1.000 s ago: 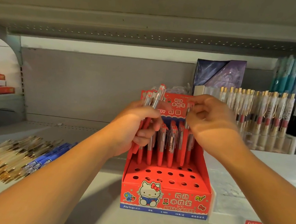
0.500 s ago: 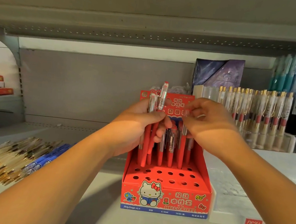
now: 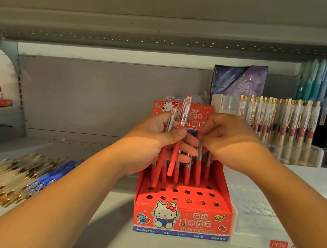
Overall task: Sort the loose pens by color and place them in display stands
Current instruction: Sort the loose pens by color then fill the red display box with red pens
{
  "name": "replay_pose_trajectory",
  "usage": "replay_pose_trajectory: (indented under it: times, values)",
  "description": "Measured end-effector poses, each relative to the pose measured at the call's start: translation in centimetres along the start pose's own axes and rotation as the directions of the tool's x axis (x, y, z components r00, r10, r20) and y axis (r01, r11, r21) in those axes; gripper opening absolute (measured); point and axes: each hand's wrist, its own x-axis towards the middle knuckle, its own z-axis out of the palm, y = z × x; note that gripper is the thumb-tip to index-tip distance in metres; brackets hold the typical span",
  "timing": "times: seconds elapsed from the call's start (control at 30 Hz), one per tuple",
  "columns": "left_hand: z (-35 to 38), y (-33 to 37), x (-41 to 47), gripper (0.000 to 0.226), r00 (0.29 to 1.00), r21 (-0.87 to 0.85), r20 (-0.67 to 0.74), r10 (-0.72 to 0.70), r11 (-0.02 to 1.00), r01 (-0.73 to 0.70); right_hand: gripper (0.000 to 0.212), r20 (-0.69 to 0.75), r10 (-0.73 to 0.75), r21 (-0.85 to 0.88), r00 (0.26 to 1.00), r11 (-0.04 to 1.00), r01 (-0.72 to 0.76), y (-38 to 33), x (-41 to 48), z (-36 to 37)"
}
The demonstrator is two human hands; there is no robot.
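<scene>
Your right hand (image 3: pixel 230 142) pinches pen (image 3: pixel 198 169) top: set pen vertical, seat fully in stand (image 3: pixel 181 219) hole. Your left hand (image 3: pixel 152 142) grips red pens (image 3: pixel 185 112): hold clear above stand.

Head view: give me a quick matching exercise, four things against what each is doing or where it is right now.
1 left hand
2 right hand
3 blue pens
4 red stand

A loose on the shelf, far left
B grips loose red pens
C pinches the top of a standing pen
D front holes empty

Pairs: 1-B, 2-C, 3-A, 4-D
</scene>
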Motion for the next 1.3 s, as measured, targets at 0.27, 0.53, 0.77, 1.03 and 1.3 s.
replay_pose_trajectory:
  times: [0.27,0.53,0.77,1.03,1.3]
  values:
    - [0.1,0.0,0.0,0.023,1.0,-0.035,0.003,-0.024,0.999,0.024,0.012,0.047,0.047,-0.163,0.998,0.986,-0.038,-0.3,-0.3,-0.4]
    - [0.1,0.1,-0.2,0.017,0.998,-0.031,0.046,-0.046,0.998,0.047,0.015,-0.117,-0.032,0.218,0.993,0.974,0.057,-0.8,-0.7,-0.4]
    - [0.2,-0.1,-0.4,0.02,0.988,-0.029,0.12,-0.098,0.994,0.102,0.028,-0.015,-0.113,0.714,0.993,0.694,0.09,-1.1,-1.0,-0.4]
    - [0.1,0.0,-0.4,0.027,0.976,0.015,0.157,-0.149,0.989,0.148,0.017,-0.03,-0.096,0.801,0.995,0.593,0.081,-1.5,-1.1,-0.4]
    - [-0.1,0.5,-0.2,0.022,0.999,0.016,0.031,-0.015,1.0,0.015,0.015,-0.22,0.078,0.662,0.972,0.744,0.09,-0.9,-0.4,-0.9]
